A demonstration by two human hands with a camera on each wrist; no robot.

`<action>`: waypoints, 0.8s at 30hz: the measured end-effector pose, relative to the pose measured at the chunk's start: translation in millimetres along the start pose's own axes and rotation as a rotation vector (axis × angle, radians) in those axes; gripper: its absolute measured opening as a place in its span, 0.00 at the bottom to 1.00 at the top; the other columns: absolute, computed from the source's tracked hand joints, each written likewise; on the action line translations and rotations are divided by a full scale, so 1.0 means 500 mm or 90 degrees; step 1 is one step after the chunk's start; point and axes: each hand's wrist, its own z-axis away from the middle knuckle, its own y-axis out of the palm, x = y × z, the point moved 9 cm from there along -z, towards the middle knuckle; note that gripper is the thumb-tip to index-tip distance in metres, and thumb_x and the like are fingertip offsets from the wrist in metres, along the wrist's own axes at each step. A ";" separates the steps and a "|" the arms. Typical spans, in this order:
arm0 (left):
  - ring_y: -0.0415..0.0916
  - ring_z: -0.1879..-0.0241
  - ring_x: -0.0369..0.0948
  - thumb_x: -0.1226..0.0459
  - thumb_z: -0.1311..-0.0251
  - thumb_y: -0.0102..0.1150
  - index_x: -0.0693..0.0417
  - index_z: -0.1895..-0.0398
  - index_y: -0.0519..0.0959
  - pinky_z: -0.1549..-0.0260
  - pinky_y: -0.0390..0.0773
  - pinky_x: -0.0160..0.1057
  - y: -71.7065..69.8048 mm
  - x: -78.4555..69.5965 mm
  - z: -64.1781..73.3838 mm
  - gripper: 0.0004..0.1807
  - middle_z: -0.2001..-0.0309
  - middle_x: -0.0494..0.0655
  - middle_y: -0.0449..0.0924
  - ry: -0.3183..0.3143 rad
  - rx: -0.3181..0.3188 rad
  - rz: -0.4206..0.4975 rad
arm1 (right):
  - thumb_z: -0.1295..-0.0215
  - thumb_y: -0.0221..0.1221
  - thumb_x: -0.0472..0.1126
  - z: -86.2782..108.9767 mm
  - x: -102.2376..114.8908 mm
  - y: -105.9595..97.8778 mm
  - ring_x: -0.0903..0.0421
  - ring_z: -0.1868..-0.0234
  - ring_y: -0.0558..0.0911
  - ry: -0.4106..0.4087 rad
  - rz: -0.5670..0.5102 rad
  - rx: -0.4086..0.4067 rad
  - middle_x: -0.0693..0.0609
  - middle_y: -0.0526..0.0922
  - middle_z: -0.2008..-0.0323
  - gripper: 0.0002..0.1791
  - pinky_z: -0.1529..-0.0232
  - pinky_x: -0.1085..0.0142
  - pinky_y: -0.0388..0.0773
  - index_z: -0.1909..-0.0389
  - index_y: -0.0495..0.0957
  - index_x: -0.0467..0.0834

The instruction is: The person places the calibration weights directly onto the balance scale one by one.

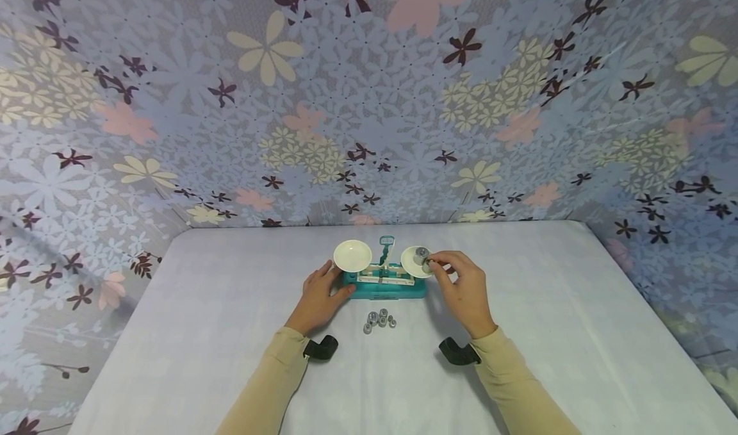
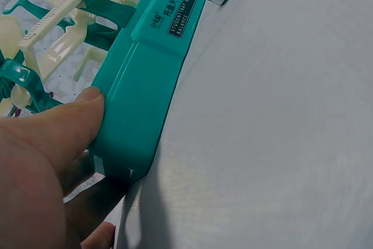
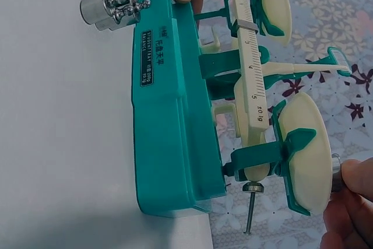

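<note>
A teal student tray balance [image 1: 383, 290] stands on the table, with a cream left pan [image 1: 353, 256] and a cream right pan [image 1: 409, 265]. My left hand [image 1: 320, 295] grips the left end of its base, the thumb on the upper edge and the fingers round the end. At the right pan, my right hand [image 1: 463, 289] pinches a small metal weight [image 3: 336, 172] between thumb and fingers. Another, larger weight [image 1: 422, 253] sits on that pan. In the right wrist view the pan hides part of the pinched weight.
Several metal weights [image 1: 380, 320] of different sizes stand in a cluster in front of the balance. A pale cloth covers the table [image 1: 230, 281]. Behind it rises a flowered wall covering [image 1: 369, 102]. A slider [image 3: 247, 25] sits on the balance's graduated beam.
</note>
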 end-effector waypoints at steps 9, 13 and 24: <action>0.47 0.30 0.48 0.47 0.38 0.53 0.54 0.32 0.61 0.34 0.42 0.54 0.001 0.002 -0.001 0.35 0.34 0.52 0.62 0.000 0.001 -0.001 | 0.43 0.63 0.35 0.002 -0.002 0.003 0.58 0.65 0.79 -0.005 0.010 -0.008 0.51 0.82 0.65 0.06 0.69 0.61 0.76 0.64 0.83 0.41; 0.47 0.30 0.48 0.48 0.38 0.53 0.55 0.32 0.62 0.34 0.42 0.54 0.002 0.003 -0.001 0.35 0.34 0.52 0.63 0.001 0.001 -0.002 | 0.43 0.63 0.34 0.002 -0.002 0.003 0.57 0.65 0.79 0.001 0.011 -0.010 0.51 0.82 0.64 0.07 0.69 0.61 0.76 0.63 0.83 0.40; 0.47 0.30 0.48 0.47 0.38 0.53 0.54 0.32 0.61 0.34 0.42 0.53 0.000 0.000 -0.002 0.35 0.34 0.52 0.62 0.006 0.003 0.003 | 0.43 0.63 0.34 0.005 0.003 -0.003 0.57 0.65 0.79 0.015 0.004 -0.015 0.50 0.82 0.63 0.09 0.68 0.64 0.75 0.60 0.82 0.41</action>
